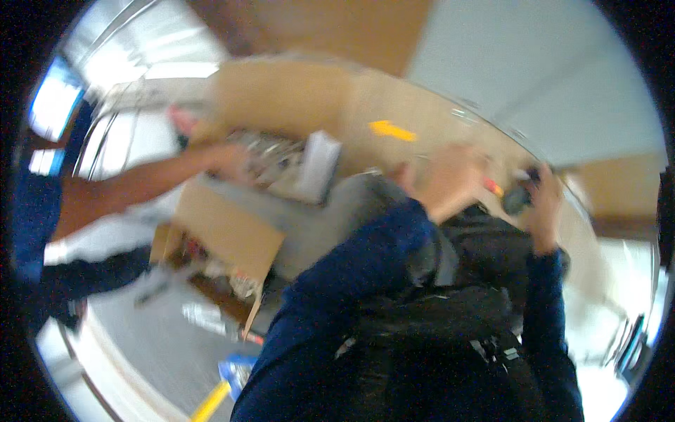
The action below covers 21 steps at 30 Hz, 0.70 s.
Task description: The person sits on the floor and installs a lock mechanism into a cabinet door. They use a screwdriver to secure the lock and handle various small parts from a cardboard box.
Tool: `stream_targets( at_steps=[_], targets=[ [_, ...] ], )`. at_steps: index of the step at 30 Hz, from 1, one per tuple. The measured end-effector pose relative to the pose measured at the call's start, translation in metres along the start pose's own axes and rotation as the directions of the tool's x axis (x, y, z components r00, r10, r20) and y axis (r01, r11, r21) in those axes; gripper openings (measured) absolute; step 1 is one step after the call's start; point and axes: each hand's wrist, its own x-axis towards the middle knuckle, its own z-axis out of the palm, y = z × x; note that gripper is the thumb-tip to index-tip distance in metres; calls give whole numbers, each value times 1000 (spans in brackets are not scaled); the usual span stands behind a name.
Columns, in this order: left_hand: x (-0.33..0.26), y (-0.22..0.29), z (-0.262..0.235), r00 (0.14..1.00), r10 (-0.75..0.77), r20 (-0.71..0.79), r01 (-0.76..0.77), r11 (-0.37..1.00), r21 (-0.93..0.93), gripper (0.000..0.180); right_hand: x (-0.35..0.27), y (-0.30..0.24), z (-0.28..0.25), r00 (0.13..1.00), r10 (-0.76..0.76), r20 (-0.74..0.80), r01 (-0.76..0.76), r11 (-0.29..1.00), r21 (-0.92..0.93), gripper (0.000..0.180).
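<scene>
a person's right hand [547, 211] curls at a dark rounded piece [517, 200], just left of its fingers, though from here blur hides whether the grip is closed; the left hand [453, 181] is smeared too, its opening and any hold impossible to tell. a small red-and-yellow item [493, 187] shows between the hands. handling the dark piece appears the step underway; the next move likely calls for a steady hold
</scene>
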Motion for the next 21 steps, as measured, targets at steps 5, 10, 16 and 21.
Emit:
stream_targets(
  at_steps=[5,10,16,21],
  targets=[
    [63,-101,17,921,-371,-118,375,927,14,30,54,53,-44,980,151,-126,-144,988,60,25],
    [92,-146,77,912,-410,-31,407,891,200,20,57,119,-77,927,218,-306,-299,921,-250,30],
    [109,-132,131,898,-429,-94,439,867,236,21,62,99,-61,966,114,-231,-220,833,-507,34],
    [146,-145,153,876,-399,-271,449,880,157,31,63,91,-55,976,186,-109,-216,833,-510,33]
  ],
)
